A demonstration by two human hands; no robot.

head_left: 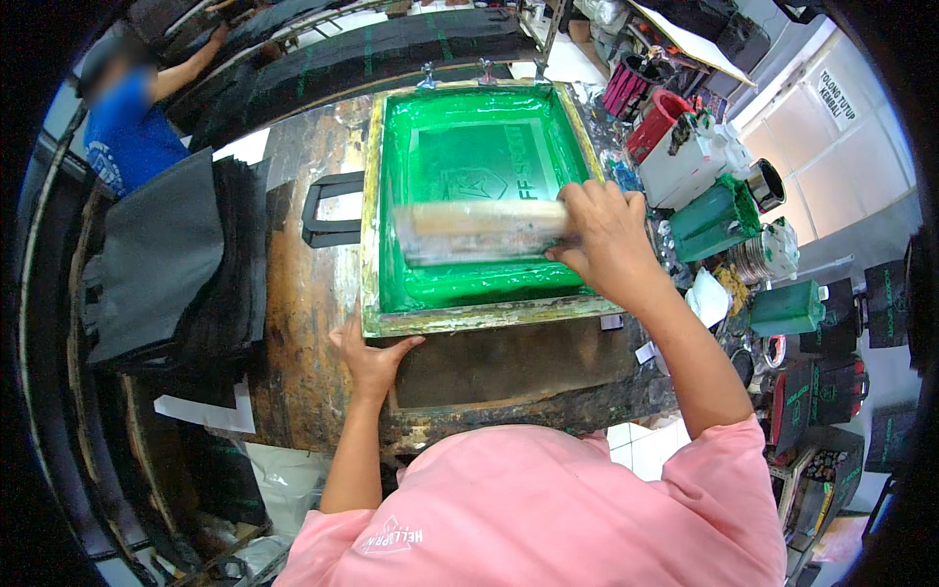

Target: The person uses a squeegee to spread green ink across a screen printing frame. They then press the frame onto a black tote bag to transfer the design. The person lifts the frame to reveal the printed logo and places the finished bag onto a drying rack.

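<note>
A screen printing frame [373,245] with a worn, yellowish wooden rim lies on the table, its mesh coated in wet green ink [479,127]. My right hand [606,230] is closed round the right end of a wooden squeegee [479,220], blurred by motion, held across the mesh. At the frame's near left corner is my left hand [370,364], thumb stretched along the front edge and fingers spread to the left side. A black fabric handle [333,233] sticks out from under the frame's left side; whatever it belongs to is hidden.
A stack of black fabric bags [161,264] stands at the left of the stained wooden table [303,382]. Clamps [486,70] sit at the frame's far edge. Green-stained containers [714,220] and a red bucket [657,122] crowd the right. A person in blue [127,137] works at far left.
</note>
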